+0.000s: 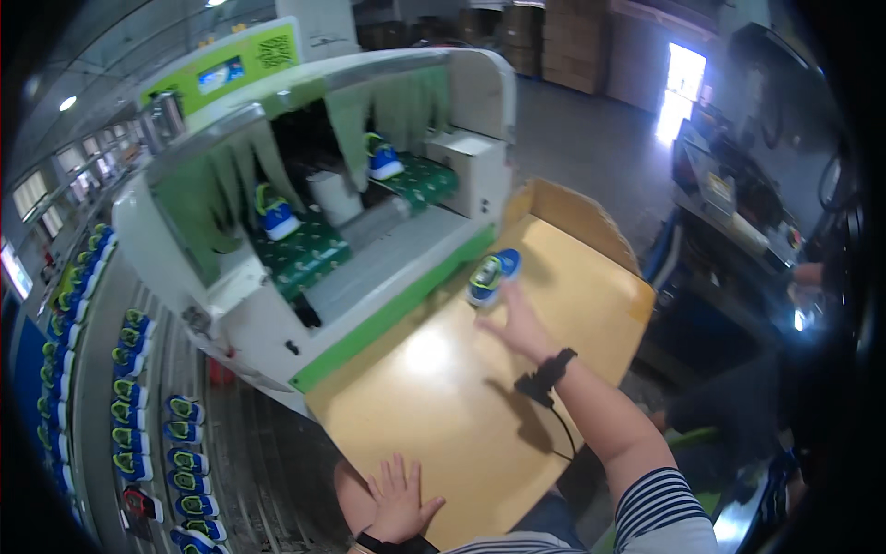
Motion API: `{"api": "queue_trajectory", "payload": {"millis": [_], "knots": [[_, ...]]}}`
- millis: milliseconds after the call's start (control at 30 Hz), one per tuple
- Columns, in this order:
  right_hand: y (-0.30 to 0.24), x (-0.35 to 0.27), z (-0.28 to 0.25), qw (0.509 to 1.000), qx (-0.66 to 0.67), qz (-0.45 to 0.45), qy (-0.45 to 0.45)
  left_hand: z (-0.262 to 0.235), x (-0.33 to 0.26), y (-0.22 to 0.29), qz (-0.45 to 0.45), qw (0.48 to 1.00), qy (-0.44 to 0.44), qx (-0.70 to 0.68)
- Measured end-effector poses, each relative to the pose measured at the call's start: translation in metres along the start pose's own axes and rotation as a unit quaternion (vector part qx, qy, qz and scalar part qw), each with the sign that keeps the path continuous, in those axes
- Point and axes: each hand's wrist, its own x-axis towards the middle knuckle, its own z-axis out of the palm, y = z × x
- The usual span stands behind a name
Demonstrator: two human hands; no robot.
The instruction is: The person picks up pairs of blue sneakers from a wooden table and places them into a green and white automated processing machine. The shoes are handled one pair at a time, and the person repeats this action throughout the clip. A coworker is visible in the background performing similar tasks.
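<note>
The blue shoe (pixel 494 275) lies just above centre frame on the tan surface (pixel 443 406), long axis slanting toward upper right, almost touching my right hand (pixel 517 325), open-fingered and grasping nothing. My left hand (pixel 399 503) rests flat, splayed at bottom centre, well apart; two more shoes (pixel 277 214) sit inside the green-curtained machine (pixel 369 157) at upper left.

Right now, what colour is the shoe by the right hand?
The shoe is blue with a green-yellow top and white sole, seen in the head view.
</note>
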Motion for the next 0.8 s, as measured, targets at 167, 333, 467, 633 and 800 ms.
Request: {"api": "queue_trajectory", "payload": {"millis": [167, 333, 467, 633, 800], "knots": [[0.081, 0.087, 0.059, 0.981, 0.038, 0.097, 0.161, -0.012, 0.002, 0.014, 0.002, 1.000, 0.006, -0.011], [0.053, 0.069, 0.077, 0.940, 0.321, 0.105, 0.055, -0.015, -0.006, 0.011, -0.024, 0.998, -0.012, -0.051], [-0.055, -0.004, 0.042, 0.915, 0.279, 0.185, -0.226, -0.019, -0.008, 0.015, -0.038, 0.998, -0.024, -0.051], [-0.100, -0.070, 0.100, 0.952, 0.179, -0.091, -0.231, -0.011, -0.005, 0.013, -0.018, 0.998, 0.006, -0.064], [-0.134, -0.092, 0.087, 0.869, 0.372, 0.067, -0.319, -0.020, -0.013, 0.014, -0.016, 0.998, 0.018, -0.049]]}}
